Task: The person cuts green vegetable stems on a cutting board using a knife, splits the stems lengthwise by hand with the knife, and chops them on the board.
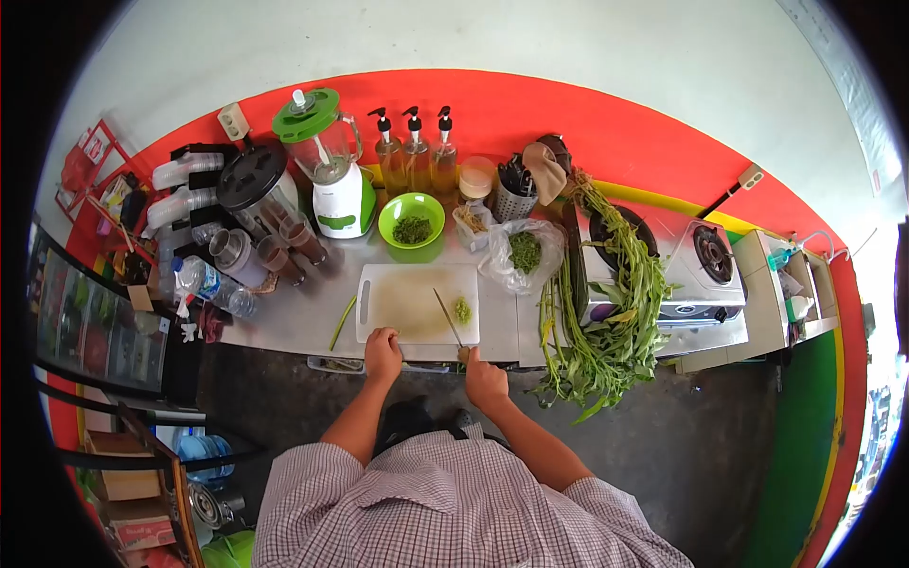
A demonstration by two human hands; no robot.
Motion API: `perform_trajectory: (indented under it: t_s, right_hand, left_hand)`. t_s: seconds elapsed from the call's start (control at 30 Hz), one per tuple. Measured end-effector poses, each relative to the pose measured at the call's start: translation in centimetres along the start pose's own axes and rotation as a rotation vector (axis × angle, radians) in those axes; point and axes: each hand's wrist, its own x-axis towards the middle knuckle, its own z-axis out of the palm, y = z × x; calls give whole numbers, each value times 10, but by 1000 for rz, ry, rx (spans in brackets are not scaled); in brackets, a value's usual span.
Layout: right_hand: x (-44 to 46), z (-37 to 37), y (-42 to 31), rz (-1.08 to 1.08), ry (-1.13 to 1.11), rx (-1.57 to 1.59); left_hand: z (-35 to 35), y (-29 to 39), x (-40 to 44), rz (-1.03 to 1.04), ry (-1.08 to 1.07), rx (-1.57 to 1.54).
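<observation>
The right hand [486, 381] clenched a slim metal knife [447, 314] over the smooth board [407, 293]; the left hand [383, 356] met its near edge, grip unclear; leafy stalks [625, 331] sprawled right of it.

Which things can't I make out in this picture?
Head view:
Handle of the knife: mostly hidden by the right grip.
Underside of the left grip: hidden by the hand itself.
Left burner: partly covered by leafy stems.
Text on plastic bottle: too small.

A green-lidded blender [340, 205] stands beside 3 pump bottles [417, 168] near the red wall [530, 99], a 2-burner stove [686, 273] farther right.
</observation>
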Motion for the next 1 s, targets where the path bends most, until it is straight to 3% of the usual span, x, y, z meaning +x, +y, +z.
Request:
perform_trajectory:
  t_s: [0.27,0.47,0.7,1.0]
  right_hand:
    - [14,-17,2,70,-119,302]
    - [18,-15,-21,29,-107,338]
    - [25,-1,-73,17,-154,253]
    - [14,10,-105,148,-152,55]
  left_hand:
    - [17,3,1,-82,8,-39]
    - [16,12,11,156,-2,-87]
    - [-1,6,43,321,-235,40]
    - [-4,-4,46,380,-271,-10]
